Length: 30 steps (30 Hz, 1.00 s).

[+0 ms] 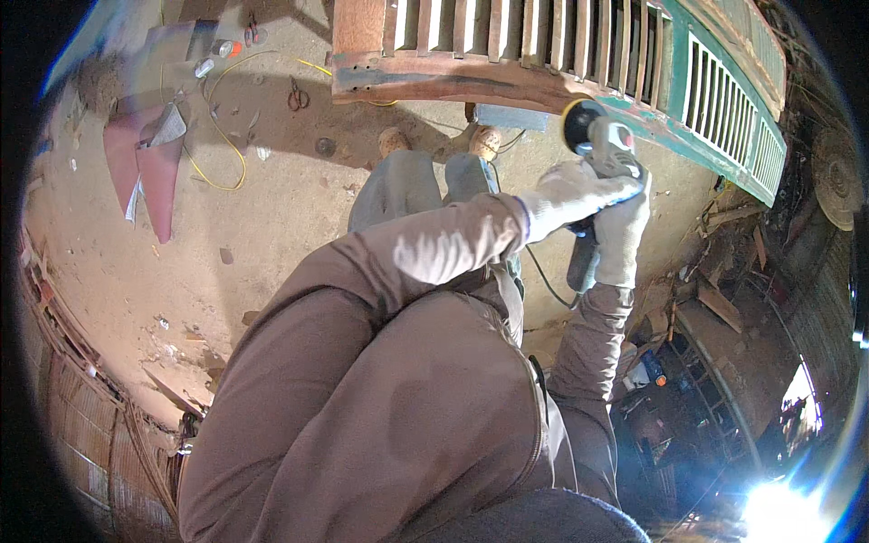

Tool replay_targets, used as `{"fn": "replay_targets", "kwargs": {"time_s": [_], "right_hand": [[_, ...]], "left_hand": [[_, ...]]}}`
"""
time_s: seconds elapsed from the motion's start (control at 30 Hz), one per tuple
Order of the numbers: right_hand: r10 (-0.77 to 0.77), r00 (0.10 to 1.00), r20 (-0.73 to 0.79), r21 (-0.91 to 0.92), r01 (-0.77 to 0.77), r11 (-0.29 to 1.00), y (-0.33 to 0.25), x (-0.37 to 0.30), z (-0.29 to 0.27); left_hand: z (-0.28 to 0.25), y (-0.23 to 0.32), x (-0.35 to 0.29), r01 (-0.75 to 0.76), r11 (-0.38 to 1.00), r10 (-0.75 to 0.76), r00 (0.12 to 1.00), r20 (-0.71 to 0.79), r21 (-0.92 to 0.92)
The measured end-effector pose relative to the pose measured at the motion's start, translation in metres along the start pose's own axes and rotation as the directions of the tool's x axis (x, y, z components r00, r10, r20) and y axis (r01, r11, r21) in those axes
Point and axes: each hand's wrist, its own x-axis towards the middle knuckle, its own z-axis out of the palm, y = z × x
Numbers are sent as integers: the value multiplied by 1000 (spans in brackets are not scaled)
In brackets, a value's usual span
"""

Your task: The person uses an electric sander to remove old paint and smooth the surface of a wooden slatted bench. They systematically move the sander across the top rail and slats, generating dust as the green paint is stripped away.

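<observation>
I hold an angle grinder [614, 136] with a round black disc [579, 125] at its front. My left hand [566, 193], in a white work glove, is closed around the grinder near its head. The gloved right hand [623, 226] wraps the body behind it, and the tool's dark rear end shows beside the wrist. The disc is at the lower rail of a slatted wooden frame [453, 80]; whether it touches is unclear. Bare reddish-brown wood shows on the frame's left part, and green paint [674, 68] covers the right part.
A blue-grey block [511, 118] sits under the frame near my shoes. Dark cable [543, 276] hangs from the grinder. On the left floor lie a yellow cord [243, 172], scissors [297, 95] and folded reddish sheets [156, 172]. Wood scraps [720, 306] clutter the right side.
</observation>
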Motion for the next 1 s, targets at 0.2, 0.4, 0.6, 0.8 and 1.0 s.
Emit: {"fn": "replay_targets", "kwargs": {"time_s": [0.2, 0.4, 0.6, 0.8, 1.0], "right_hand": [[-203, 971, 126, -110, 217, 970, -63, -22, 51], [-207, 972, 115, -62, 215, 975, -41, -1, 26], [-20, 1000, -9, -122, 19, 992, 49, 53, -41], [68, 994, -84, -46, -72, 996, 112, 83, -76], [-69, 996, 59, -104, 75, 992, 39, 66, -41]], "left_hand": [[-59, -6, -60, -131, 951, 72, 975, -209, -279], [-26, -3, -29, -270, 885, 221, 961, -169, -379], [50, 0, 65, -12, 986, 20, 999, 47, -168], [96, 16, 110, 72, 997, -67, 990, 128, -37], [52, -6, 77, -153, 920, 176, 984, 33, -361]]}}
